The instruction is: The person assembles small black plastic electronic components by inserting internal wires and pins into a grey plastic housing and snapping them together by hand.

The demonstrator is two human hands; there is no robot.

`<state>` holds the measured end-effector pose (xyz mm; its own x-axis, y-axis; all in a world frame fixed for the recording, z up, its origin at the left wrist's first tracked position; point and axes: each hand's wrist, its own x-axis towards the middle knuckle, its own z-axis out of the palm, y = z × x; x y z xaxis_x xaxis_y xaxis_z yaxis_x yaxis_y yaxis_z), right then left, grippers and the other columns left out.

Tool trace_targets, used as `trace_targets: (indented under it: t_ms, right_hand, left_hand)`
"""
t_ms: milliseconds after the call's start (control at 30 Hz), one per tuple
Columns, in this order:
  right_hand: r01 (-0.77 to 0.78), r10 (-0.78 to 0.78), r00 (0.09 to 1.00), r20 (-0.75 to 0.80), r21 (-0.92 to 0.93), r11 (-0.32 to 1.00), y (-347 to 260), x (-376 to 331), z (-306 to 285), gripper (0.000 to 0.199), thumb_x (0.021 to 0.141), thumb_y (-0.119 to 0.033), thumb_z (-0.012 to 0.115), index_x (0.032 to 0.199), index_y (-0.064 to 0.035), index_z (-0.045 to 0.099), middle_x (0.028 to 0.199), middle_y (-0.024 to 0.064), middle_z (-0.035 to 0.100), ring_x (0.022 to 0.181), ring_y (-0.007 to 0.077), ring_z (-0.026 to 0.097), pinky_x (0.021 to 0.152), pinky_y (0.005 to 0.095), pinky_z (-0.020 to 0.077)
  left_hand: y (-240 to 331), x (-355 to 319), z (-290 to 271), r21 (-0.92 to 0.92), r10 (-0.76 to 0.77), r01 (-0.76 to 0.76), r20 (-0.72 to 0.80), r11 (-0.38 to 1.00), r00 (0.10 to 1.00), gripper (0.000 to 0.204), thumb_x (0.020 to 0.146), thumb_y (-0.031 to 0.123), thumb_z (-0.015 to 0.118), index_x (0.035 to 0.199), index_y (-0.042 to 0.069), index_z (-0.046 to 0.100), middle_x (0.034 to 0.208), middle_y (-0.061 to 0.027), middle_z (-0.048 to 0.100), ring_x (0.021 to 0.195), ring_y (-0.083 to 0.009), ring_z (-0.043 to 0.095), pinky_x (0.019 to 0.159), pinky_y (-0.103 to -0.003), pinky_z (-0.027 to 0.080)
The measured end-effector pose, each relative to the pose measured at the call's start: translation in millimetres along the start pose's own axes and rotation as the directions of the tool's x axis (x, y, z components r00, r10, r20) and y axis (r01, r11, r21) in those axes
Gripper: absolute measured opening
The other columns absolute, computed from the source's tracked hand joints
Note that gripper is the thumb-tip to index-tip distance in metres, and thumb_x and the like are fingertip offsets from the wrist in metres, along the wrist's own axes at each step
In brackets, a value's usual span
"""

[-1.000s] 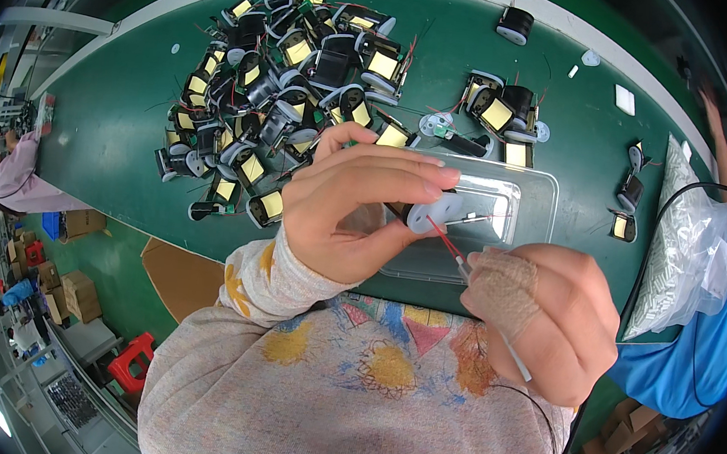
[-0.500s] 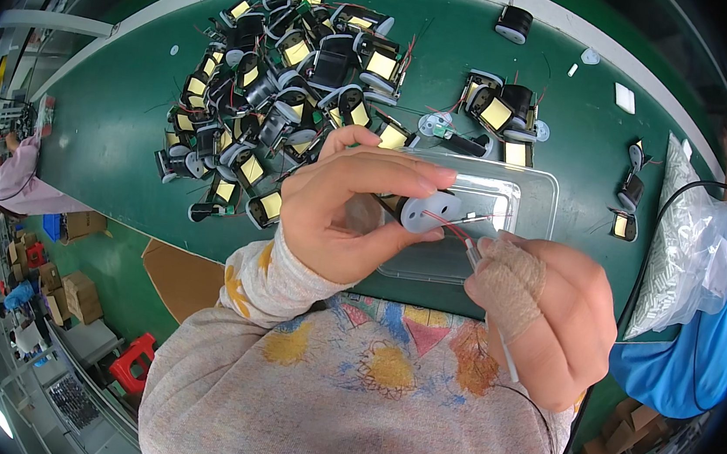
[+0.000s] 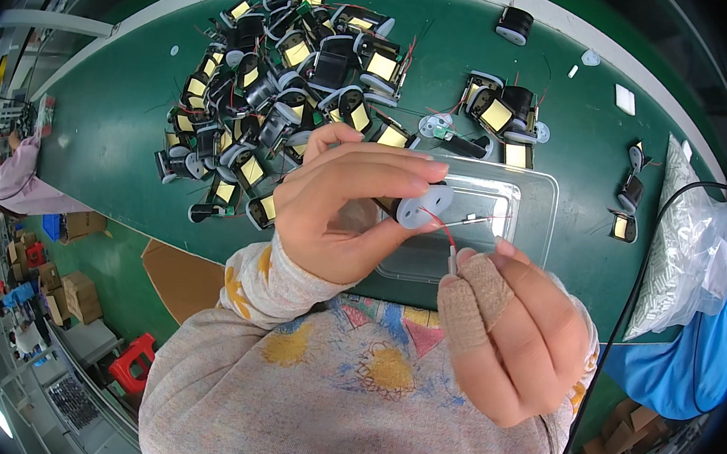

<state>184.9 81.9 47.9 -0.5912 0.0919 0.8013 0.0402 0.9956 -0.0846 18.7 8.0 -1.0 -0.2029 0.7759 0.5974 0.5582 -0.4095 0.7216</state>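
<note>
In the head view, a clear plastic bag of small white parts lies at the right edge of the green desk, beside a clear plastic tray. The left hand pinches a small bobbin with a white round flange above that tray. Just right of it, the right hand, its forefinger wrapped in tan tape, pinches the bobbin's red wire.

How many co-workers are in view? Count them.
2: a person in pink, far left; a person in blue, far right; others may be hidden.
</note>
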Motion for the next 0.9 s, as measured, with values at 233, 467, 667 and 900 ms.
trace_targets:
  t_ms: [233, 467, 667, 900]
  right_hand:
    - [0.04, -0.041, 0.999, -0.022, -0.042, 0.998, -3.0, -2.4, 4.1, 0.017, 0.061, -0.005, 0.068, 0.076, 0.0043, 0.065, 0.077, 0.0164, 0.065, 0.073, 0.0242, 0.06, 0.06, 0.0309, 0.0592]
    - [0.014, -0.014, 1.0, -0.023, -0.02, 1.0, -2.4, -4.1, 3.6, 0.016, 0.061, -0.007, 0.068, 0.075, 0.0025, 0.066, 0.077, 0.0148, 0.066, 0.073, 0.0231, 0.06, 0.06, 0.0304, 0.0589]
    - [0.007, -0.007, 1.0, -0.028, -0.02, 1.0, -2.8, -2.7, 6.1, 0.017, 0.061, -0.008, 0.068, 0.074, 0.0012, 0.066, 0.077, 0.0137, 0.066, 0.073, 0.0225, 0.06, 0.06, 0.0299, 0.0587]
    - [0.022, -0.021, 0.998, -0.06, 0.024, 0.999, -1.6, -3.3, 6.0, 0.015, 0.059, -0.007, 0.065, 0.073, 0.0004, 0.065, 0.076, 0.0128, 0.066, 0.071, 0.0231, 0.06, 0.061, 0.0288, 0.058]
  left_hand:
    - [-0.4, -1.3, -1.6, 0.068, 0.005, -0.004, -0.005, 0.998, 1.0, 0.048, 0.061, 0.001, 0.081, 0.096, 0.007, 0.05, 0.093, -0.0137, 0.068, 0.093, -0.0258, 0.065, 0.092, -0.039, 0.033]
    - [-2.7, 0.4, 0.2, 0.071, 0.03, -0.028, -0.017, 0.997, 0.999, 0.047, 0.06, 0.002, 0.082, 0.095, 0.008, 0.05, 0.093, -0.0131, 0.068, 0.093, -0.0262, 0.065, 0.092, -0.04, 0.034]
    - [-4.1, 2.1, -1.1, 0.093, 0.042, -0.042, -0.005, 0.995, 0.999, 0.047, 0.06, 0.001, 0.081, 0.095, 0.007, 0.05, 0.093, -0.0135, 0.068, 0.093, -0.0269, 0.065, 0.093, -0.041, 0.033]
    - [-2.4, 0.0, -3.4, 0.035, -0.013, 0.012, 0.022, 0.999, 1.0, 0.049, 0.06, 0.001, 0.082, 0.096, 0.006, 0.048, 0.095, -0.0148, 0.067, 0.093, -0.0268, 0.065, 0.094, -0.041, 0.032]
